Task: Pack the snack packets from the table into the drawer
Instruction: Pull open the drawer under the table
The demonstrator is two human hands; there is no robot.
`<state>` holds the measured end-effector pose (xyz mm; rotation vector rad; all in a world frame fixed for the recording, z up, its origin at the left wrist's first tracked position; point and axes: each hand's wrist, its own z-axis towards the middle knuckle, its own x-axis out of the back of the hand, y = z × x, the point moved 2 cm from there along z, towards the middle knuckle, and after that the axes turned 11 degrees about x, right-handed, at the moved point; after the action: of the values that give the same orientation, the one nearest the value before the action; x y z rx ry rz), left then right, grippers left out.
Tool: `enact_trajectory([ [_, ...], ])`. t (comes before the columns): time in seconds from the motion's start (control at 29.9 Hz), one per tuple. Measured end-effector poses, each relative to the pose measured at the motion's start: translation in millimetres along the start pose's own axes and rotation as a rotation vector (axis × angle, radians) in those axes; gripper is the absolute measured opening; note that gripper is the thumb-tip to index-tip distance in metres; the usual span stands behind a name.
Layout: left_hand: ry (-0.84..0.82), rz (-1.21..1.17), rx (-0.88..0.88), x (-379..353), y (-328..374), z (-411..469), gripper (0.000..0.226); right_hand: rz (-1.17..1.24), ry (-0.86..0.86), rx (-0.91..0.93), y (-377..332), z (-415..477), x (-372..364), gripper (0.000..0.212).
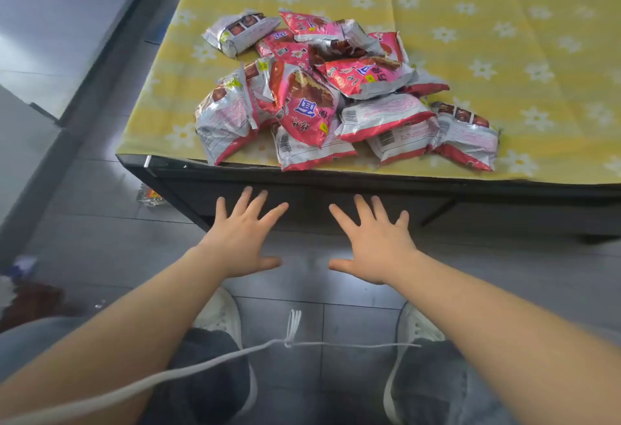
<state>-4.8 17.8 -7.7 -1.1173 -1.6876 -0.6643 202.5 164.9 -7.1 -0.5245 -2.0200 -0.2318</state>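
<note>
Several pink, red and silver snack packets (322,95) lie in a loose pile on the near left part of a table covered by a yellow flowered cloth (504,54). One silver packet (240,30) sits apart at the back left of the pile. Below the table edge runs the dark drawer front (312,202), closed. My left hand (243,234) and my right hand (373,239) are spread flat with straight fingers in front of that dark panel, palms down, holding nothing. Whether the fingertips touch the panel I cannot tell.
The table's dark frame and leg (188,202) slope down at the left. A small wrapper (151,196) lies on the grey tiled floor under the left corner. My knees and white shoes (220,317) are below, with a white cord (292,334) across them.
</note>
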Motion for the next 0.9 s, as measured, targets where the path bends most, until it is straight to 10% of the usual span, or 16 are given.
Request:
enact_trajectory([
  [0.9,0.014,-0.017,-0.001,-2.4,3.3,-8.4,0.105,0.145,-0.068,-0.024,-1.8,-4.3,-14.4,0.102],
])
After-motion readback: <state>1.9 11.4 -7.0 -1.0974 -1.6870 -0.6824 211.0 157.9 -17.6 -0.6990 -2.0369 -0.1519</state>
